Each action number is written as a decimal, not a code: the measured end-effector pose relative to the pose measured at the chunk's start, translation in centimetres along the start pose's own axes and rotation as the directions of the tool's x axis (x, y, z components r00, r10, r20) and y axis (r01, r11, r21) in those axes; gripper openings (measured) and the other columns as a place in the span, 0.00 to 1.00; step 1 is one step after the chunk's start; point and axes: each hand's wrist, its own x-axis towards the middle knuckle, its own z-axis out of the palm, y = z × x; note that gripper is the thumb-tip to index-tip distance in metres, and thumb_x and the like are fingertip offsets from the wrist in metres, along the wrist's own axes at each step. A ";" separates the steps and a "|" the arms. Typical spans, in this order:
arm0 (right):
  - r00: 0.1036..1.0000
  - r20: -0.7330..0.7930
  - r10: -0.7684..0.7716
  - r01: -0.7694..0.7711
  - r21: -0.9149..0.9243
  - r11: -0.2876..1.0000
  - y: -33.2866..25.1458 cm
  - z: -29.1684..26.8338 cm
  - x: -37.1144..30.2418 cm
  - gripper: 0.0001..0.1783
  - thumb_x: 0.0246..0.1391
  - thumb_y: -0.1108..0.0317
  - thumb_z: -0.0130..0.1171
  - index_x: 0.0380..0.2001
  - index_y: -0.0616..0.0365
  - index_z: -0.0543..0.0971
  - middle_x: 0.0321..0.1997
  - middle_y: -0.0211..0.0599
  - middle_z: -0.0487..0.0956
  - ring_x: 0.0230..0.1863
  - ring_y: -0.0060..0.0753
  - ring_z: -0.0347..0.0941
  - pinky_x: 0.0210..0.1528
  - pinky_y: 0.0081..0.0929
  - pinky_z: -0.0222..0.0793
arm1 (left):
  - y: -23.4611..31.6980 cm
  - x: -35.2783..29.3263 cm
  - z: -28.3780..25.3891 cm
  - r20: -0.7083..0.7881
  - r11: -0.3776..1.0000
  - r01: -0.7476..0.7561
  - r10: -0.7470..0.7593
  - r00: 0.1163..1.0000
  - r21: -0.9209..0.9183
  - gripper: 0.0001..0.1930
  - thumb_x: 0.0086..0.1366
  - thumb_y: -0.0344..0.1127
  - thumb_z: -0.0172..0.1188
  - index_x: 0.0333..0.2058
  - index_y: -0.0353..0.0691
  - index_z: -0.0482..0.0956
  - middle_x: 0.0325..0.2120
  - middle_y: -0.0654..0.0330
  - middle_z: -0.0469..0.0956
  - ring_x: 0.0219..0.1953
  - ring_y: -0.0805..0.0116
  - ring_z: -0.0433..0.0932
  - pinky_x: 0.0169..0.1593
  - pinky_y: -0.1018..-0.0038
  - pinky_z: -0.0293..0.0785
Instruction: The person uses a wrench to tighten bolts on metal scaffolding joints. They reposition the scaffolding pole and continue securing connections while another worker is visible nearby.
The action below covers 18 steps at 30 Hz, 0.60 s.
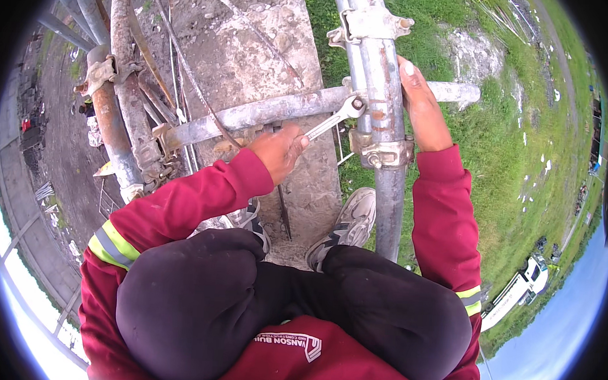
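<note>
My left hand [280,153] is closed around the shank of a silver wrench [325,128]. The wrench's far head sits at a bolt nut [358,104], beside the upright scaffold pipes and the horizontal pipe [253,112]. On the right side of the upright scaffold pipe [388,92], my right hand [425,114] grips it, one digit lying along the metal and the other fingers hidden behind. Just below that hand, a bolted scaffold clamp [385,152] wraps the pipe. Another clamp [371,25] joins the pipes higher up.
More rusty scaffold pipes [108,133] and clamps stand at the left. My shoes [357,215] rest on a narrow concrete ledge [317,184]. Thin rebar rods [181,55] cross above it. Grass [506,150] lies far below on the right, with a white truck [514,294].
</note>
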 end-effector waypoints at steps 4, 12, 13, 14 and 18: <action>0.987 -0.078 0.137 -0.129 0.108 0.986 1.9 -2.5 -0.2 0.30 0.64 0.47 0.41 0.59 0.60 0.66 0.57 0.46 0.69 0.58 0.40 0.65 0.62 0.37 0.57 | 0.1 -0.2 0.9 0.039 0.983 0.079 -0.074 0.997 -0.168 0.20 0.71 0.51 0.42 0.34 0.38 0.67 0.20 0.55 0.66 0.24 0.61 0.68 0.32 0.65 0.66; 0.946 -0.202 0.252 -0.209 0.211 0.955 9.4 -4.7 -2.0 0.30 0.63 0.47 0.43 0.53 0.65 0.70 0.47 0.44 0.77 0.48 0.35 0.73 0.53 0.33 0.66 | 0.0 -0.1 -0.3 -0.038 0.997 0.047 -0.049 0.998 -0.066 0.19 0.71 0.49 0.44 0.37 0.37 0.71 0.21 0.57 0.70 0.25 0.67 0.70 0.33 0.69 0.67; 0.922 -0.181 0.343 -0.290 0.266 0.919 10.5 -4.6 -2.1 0.30 0.63 0.46 0.44 0.52 0.64 0.71 0.46 0.43 0.77 0.46 0.34 0.73 0.52 0.31 0.66 | 0.1 -0.1 -0.5 -0.041 0.997 0.036 -0.039 0.998 -0.073 0.19 0.71 0.49 0.44 0.37 0.37 0.71 0.21 0.57 0.70 0.25 0.66 0.70 0.33 0.69 0.68; 0.905 -0.148 0.398 -0.337 0.319 0.886 11.4 -4.5 -2.2 0.30 0.62 0.46 0.45 0.52 0.64 0.72 0.45 0.43 0.78 0.45 0.33 0.73 0.51 0.30 0.66 | 0.2 -0.1 -0.7 -0.055 0.997 0.011 -0.015 0.998 -0.077 0.18 0.71 0.48 0.45 0.37 0.37 0.72 0.21 0.57 0.71 0.25 0.65 0.70 0.33 0.68 0.68; 0.853 0.064 0.517 -0.475 0.504 0.721 12.6 -4.2 -2.7 0.44 0.58 0.34 0.40 0.53 0.71 0.69 0.44 0.47 0.78 0.44 0.32 0.73 0.49 0.29 0.67 | 0.3 -0.4 -1.9 -0.096 0.999 -0.037 0.034 0.995 -0.022 0.15 0.69 0.45 0.47 0.37 0.38 0.74 0.22 0.50 0.74 0.25 0.51 0.75 0.32 0.61 0.69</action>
